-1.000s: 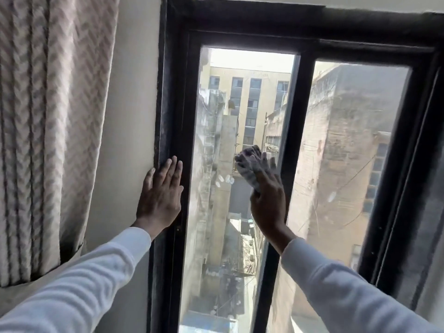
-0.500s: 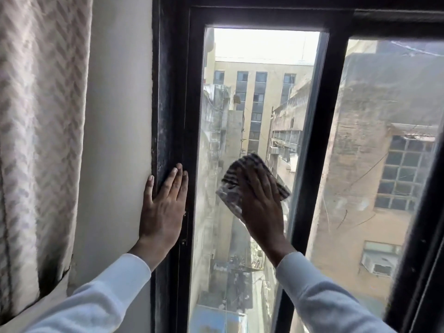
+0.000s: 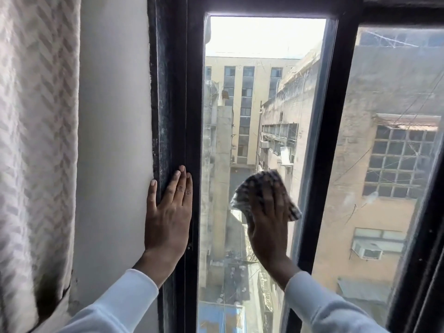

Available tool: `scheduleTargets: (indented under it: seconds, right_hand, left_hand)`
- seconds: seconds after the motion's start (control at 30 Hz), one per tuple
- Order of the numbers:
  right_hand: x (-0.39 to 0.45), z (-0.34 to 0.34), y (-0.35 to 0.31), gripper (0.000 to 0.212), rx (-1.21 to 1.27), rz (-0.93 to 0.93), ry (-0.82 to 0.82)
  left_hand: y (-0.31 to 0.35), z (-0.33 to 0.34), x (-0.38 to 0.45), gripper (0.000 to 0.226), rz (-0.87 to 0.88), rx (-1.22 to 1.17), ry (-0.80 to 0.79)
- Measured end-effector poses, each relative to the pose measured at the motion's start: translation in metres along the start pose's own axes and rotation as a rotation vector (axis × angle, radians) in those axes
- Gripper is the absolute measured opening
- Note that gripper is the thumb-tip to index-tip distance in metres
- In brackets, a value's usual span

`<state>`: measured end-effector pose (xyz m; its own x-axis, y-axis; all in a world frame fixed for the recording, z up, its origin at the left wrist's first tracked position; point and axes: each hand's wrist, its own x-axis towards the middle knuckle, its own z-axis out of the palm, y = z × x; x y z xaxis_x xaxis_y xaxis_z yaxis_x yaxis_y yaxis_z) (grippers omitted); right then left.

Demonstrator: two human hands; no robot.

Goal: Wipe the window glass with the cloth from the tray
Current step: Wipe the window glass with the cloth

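Observation:
The window glass point(image 3: 259, 104) of the narrow left pane fills the middle, set in a black frame point(image 3: 177, 92). My right hand point(image 3: 269, 227) presses a dark checked cloth point(image 3: 262, 186) flat against the lower half of that pane, near its right edge. The cloth sticks out above and to both sides of my fingers. My left hand point(image 3: 168, 212) lies flat with fingers together on the black frame's left upright, holding nothing. Both arms wear white sleeves.
A patterned pale curtain point(image 3: 36, 140) hangs at the left beside a white wall strip point(image 3: 113, 140). A black centre mullion point(image 3: 329, 140) separates a second, smeared pane point(image 3: 389, 164) at the right. No tray is in view.
My right hand with the cloth has slid a little left and then back right on the pane. The view has moved closer and rightward. My left hand stays on the frame.

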<state>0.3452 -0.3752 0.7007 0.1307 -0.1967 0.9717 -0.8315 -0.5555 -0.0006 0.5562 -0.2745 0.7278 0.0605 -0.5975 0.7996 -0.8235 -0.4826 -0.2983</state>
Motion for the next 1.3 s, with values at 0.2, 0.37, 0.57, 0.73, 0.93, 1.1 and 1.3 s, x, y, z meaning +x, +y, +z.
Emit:
scheduleTargets:
  seconds: [0.2, 0.37, 0.57, 0.73, 0.93, 1.1, 1.3]
  right_hand:
    - [0.072, 0.018, -0.013, 0.061, -0.05, -0.74, -0.105]
    - [-0.01, -0.001, 0.008, 0.085, -0.044, -0.248, -0.145]
    - [0.053, 0.001, 0.007, 0.063, -0.016, -0.661, -0.193]
    - [0.05, -0.017, 0.016, 0.071, -0.006, -0.175, -0.084]
    - [0.01, -0.015, -0.006, 0.051, -0.11, -0.7, -0.196]
    - [0.059, -0.024, 0.011, 0.07, -0.003, -0.104, -0.103]
    - [-0.069, -0.054, 0.064, 0.07, 0.012, -0.276, -0.367]
  left_hand:
    - [-0.003, -0.009, 0.0, 0.092, -0.038, -0.045, 0.005]
    - [-0.002, -0.014, -0.001, 0.093, -0.051, -0.062, -0.039]
    - [-0.006, -0.021, -0.001, 0.101, -0.045, -0.07, -0.055]
    - [-0.007, -0.024, -0.002, 0.104, -0.032, -0.069, -0.083]
    - [-0.005, -0.03, 0.0, 0.107, -0.04, -0.1, -0.095]
    - [-0.008, -0.032, 0.0, 0.117, -0.034, -0.153, -0.119]
    - [0.033, -0.054, 0.011, 0.129, 0.018, -0.381, -0.098]
